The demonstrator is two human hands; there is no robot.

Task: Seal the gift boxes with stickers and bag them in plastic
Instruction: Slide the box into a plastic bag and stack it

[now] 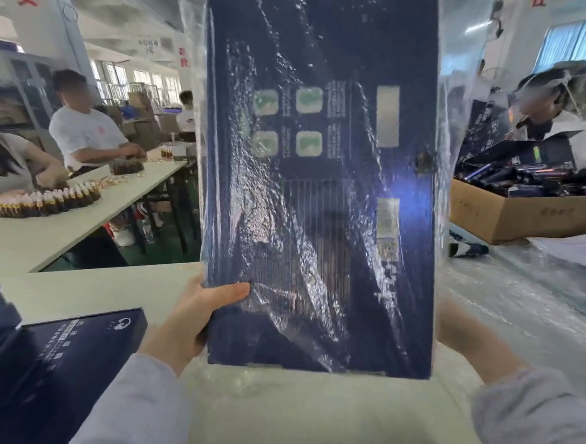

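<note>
Gripping the box (321,189) at its lower left edge, my left hand (189,325) is pinching it, with the thumb (234,292) lying across the printed face and the fingers going behind, out of sight. My right hand (456,329) is sitting at the lower right edge, blurred behind plastic. Whether it is clasping box or bag I cannot tell.

I am holding the box upright, and it is appearing lifted off the table (102,289). The bag (458,105) is sheathing it from above and hanging wrinkled over the face. The bottom edge is looking bare, so I am judging the bagging part done.

To finish well, I am advising a firm left pinch. The film should be drawn down evenly along both sides, so it is not bunching in the middle, and trapped air smoothed out before closing. Risk: thin film may be catching on the box corners.

A second box (70,355) is lying on the table near my left sleeve. Farther right, a carton (525,219) is holding dark packs. Farther left, people are working at a long bench (122,190) lined with small bottles (49,201).
</note>
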